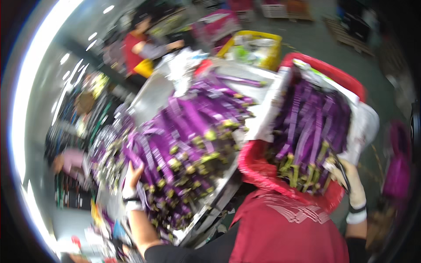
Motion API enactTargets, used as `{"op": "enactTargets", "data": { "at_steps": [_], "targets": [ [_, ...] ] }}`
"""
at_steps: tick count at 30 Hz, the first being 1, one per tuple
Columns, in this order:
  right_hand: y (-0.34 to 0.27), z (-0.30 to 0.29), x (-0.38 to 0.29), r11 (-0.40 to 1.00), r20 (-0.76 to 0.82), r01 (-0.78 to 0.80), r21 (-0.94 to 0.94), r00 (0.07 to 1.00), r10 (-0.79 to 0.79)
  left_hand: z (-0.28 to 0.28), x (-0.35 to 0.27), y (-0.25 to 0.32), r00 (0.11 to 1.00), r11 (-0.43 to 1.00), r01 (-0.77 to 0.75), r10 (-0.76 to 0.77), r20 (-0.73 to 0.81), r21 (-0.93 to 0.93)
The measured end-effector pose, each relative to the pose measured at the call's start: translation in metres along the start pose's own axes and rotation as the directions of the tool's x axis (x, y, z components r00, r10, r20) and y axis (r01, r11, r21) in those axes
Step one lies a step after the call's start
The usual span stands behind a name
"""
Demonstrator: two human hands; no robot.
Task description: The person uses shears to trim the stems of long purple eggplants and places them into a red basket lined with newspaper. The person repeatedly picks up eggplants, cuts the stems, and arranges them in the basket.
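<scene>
My left hand (133,179) is at the left side of a large heap of long purple eggplants (184,121) on a metal table. Its fingers meet a purple eggplant (131,148), but blur hides whether they close around it. In my gloved right hand (350,182) is a dark, curved-handled tool (342,172), too blurred to name exactly. That hand is over the near right corner of a red crate (256,164), by the green stem ends (310,174) of the eggplants (312,115) inside. These lie lengthwise, stems towards me, between white liner sheets (266,108).
A bare stretch of the metal table (154,95) shows beyond the heap. White plastic bags (184,67) lie at its far end. Behind stands a yellow crate (276,49) with bags in it. One person (133,49) works across the table, another (72,161) farther left.
</scene>
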State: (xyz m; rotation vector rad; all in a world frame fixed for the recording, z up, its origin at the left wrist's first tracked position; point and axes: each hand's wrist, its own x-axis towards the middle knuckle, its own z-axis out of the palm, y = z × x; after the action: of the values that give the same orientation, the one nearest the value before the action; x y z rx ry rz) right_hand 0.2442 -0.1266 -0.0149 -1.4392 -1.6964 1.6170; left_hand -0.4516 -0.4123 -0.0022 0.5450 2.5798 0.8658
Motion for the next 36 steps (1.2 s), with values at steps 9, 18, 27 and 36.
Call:
{"op": "enactTargets", "data": {
  "at_steps": [9, 18, 27, 36],
  "targets": [
    [0.073, -0.051, -0.004, 0.606, -0.241, 0.02, 0.795, 0.928, 0.284, 0.059, -0.045, 0.2, 0.803, 0.785, -0.589, 0.595, -0.034, -0.191],
    [0.14, -0.032, -0.009, 0.569, -0.544, 0.342, 0.747, 0.808, 0.229, 0.435, -0.194, 0.302, 0.163, 0.768, -0.526, 0.512, 0.844, -0.364],
    [0.127, 0.025, -0.019, 0.907, -0.636, 0.373, 0.195, 0.752, -0.173, 0.569, -0.237, 0.282, 0.477, 0.736, -0.671, 0.524, 0.705, -0.093],
    [0.13, 0.021, -0.016, 0.843, -0.61, 0.354, 0.404, 0.792, -0.04, 0.458, -0.206, 0.299, 0.224, 0.795, -0.007, 0.592, 0.774, -0.606]
  ]
}}
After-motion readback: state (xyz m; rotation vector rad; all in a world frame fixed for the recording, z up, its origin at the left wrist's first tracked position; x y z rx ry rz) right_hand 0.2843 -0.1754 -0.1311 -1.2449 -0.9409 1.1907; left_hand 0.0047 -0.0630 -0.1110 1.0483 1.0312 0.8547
